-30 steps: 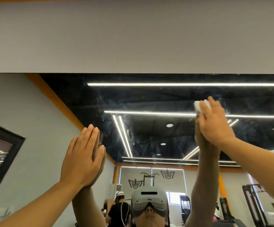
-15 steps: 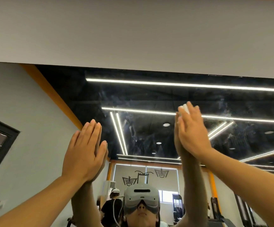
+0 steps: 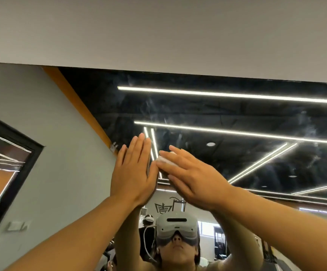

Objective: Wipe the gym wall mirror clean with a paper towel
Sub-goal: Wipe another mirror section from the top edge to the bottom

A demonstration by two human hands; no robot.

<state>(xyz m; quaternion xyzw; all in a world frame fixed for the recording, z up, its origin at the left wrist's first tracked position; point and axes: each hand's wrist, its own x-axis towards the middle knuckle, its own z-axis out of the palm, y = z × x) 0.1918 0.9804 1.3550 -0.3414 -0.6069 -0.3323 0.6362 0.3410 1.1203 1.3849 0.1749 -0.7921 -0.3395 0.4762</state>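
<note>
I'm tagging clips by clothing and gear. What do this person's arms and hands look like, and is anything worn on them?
Both are bare: the left hand and right hand show no gloves, rings or watch, and both forearms are uncovered to the frame's edge, with no sleeve in view.

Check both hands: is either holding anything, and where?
The right hand presses a paper towel flat under its fingers against the mirror. The left hand holds nothing.

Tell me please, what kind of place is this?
Probably a gym: the wall mirror reflects exercise machines, a logo on the far wall and strip lights. The right hand presses a paper towel on the glass.
</note>
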